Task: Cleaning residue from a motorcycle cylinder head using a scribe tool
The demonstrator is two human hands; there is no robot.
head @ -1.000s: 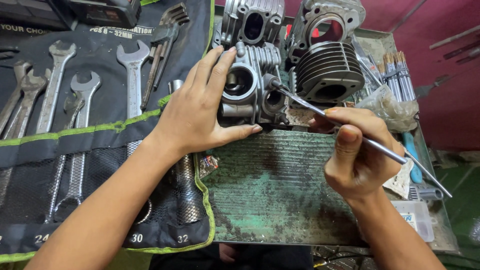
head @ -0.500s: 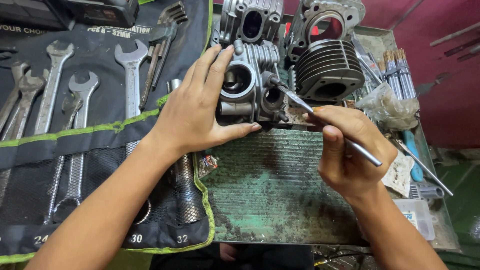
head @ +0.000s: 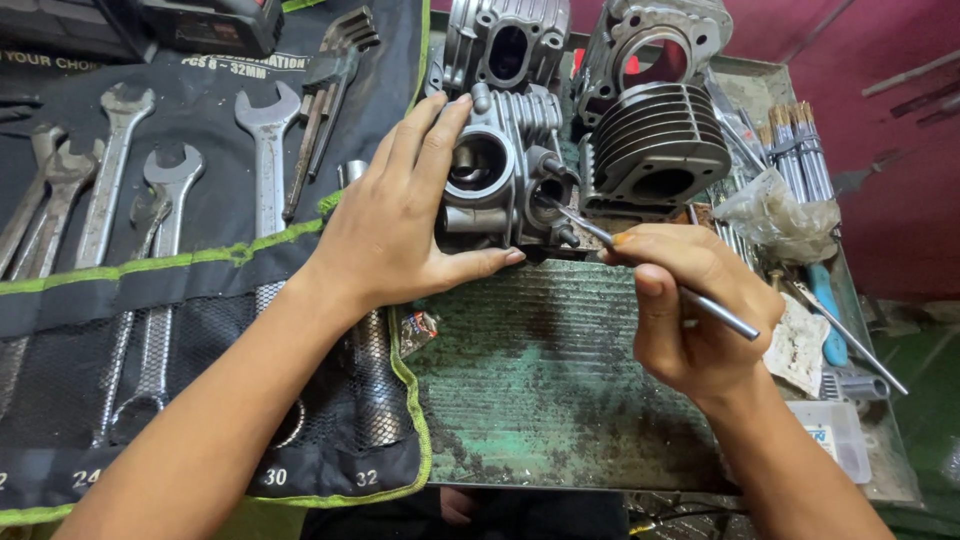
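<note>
While the right hand [head: 690, 310] pinches a thin metal rod tool [head: 650, 270] between thumb and bent fingers, closed firmly about its shaft, the tool's long axis runs from about four o'clock, where its blunt end sticks out past the hand, up toward ten o'clock, where its tip reaches a small port on the near face of the cylinder head [head: 505, 170]. The head thus lies at ten o'clock from that grip, close by, with the tip at or just inside the port; whether it touches metal there cannot be told. The left hand [head: 400, 220] is the nearer of the two to the casting: it lies flat against the head's left side, fingers spread up over the top and thumb stretched along its base, steadying rather than clasping it. The head stands at the far edge of a worn green ribbed tray [head: 540, 390]. At twelve to one o'clock from it sits a finned cylinder barrel [head: 655, 150], just beside. At nine o'clock, under the left forearm, a black tool roll [head: 200, 300] holds open-ended spanners [head: 268, 150].
</note>
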